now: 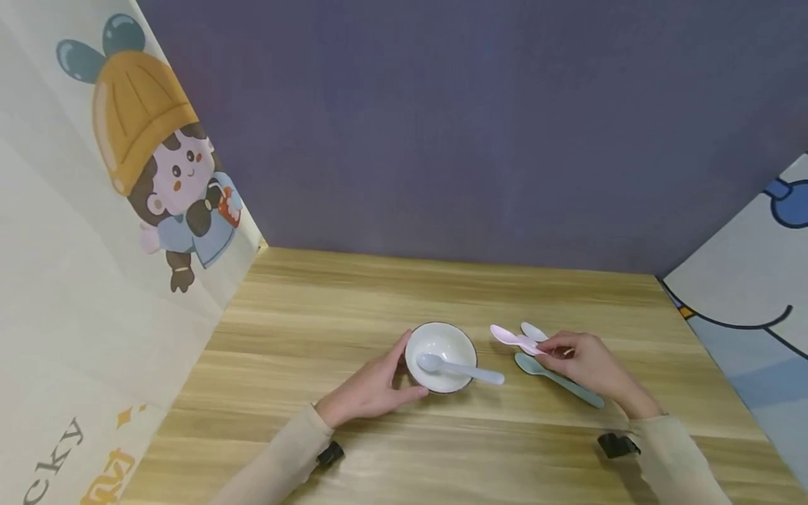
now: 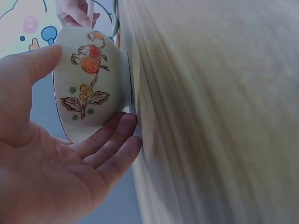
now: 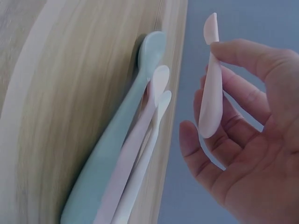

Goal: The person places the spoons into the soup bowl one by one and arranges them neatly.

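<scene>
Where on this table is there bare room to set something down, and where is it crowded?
Free: the table between bowl and purple back wall, and the near edge between the sleeves. Crowded: right of the bowl, where spoons lie by the right hand.

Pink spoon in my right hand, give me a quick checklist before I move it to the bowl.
1. Right hand pinches the pink spoon: ok.
2. Spoon lifted clear of the three spoons on the table: ok.
3. Left hand steadies the bowl: ok.
4. Bowl upright: ok.
5. Room in the bowl beside the blue spoon: ok.
6. Grip firm enough: cannot tell.
</scene>
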The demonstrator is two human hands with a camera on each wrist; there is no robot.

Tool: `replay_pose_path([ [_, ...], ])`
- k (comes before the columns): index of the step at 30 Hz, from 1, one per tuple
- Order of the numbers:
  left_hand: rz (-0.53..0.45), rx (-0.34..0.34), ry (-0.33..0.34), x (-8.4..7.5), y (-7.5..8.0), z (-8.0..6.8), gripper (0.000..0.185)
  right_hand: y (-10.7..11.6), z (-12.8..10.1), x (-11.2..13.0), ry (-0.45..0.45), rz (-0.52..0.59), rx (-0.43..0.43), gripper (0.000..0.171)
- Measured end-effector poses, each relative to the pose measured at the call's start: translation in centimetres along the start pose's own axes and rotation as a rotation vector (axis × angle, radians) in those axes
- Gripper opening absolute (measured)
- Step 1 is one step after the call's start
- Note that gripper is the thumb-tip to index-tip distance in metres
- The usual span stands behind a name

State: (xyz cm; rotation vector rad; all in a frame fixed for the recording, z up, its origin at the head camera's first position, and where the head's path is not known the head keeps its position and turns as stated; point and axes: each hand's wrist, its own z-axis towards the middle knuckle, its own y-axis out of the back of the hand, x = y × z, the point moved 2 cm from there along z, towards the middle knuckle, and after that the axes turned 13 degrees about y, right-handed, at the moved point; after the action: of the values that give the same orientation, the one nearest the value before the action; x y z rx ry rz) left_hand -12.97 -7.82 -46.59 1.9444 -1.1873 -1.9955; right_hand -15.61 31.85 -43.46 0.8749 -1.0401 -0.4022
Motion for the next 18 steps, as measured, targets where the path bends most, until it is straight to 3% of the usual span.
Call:
replay_pose_path([
  [6,-0.006,0.002,0.015,0.1,0.0,0.0,0.1,-0.6,0.2,0.2,0.053,0.017,-0.003,0.009],
  [18,-0.003,-0.004,0.039,0.2,0.1,0.0,0.104,-0.5,0.6,1.2,0.049,0.033,-0.012,0.008],
])
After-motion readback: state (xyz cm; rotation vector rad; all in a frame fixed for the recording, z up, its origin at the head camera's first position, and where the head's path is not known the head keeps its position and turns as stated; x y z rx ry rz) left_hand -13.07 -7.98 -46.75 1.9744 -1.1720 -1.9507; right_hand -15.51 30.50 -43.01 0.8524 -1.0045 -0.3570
